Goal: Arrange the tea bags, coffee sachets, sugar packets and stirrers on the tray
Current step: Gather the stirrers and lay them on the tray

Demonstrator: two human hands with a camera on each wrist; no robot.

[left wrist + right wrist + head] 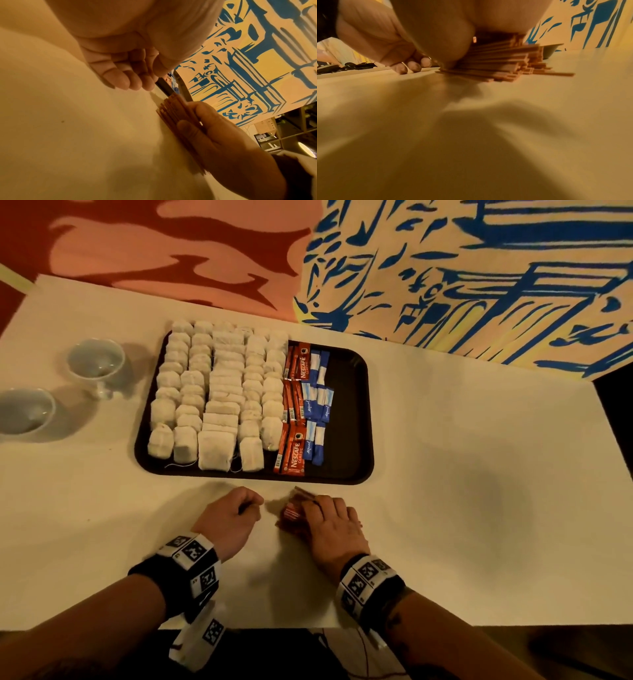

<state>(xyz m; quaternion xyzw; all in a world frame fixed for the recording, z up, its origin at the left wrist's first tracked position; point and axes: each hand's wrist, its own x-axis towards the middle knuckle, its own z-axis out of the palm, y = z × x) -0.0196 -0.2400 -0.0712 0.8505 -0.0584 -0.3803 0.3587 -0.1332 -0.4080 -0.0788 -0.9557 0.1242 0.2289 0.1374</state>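
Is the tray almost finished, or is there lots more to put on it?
Nearly finished. The tea bags fill the left of the tray, with coffee sachets and blue sugar packets lined up beside them. In hand: the right hand grips the stack of stirrers, which lies on the table. The left hand holds nothing. Left to do: put the stirrers on the tray's bare right side.
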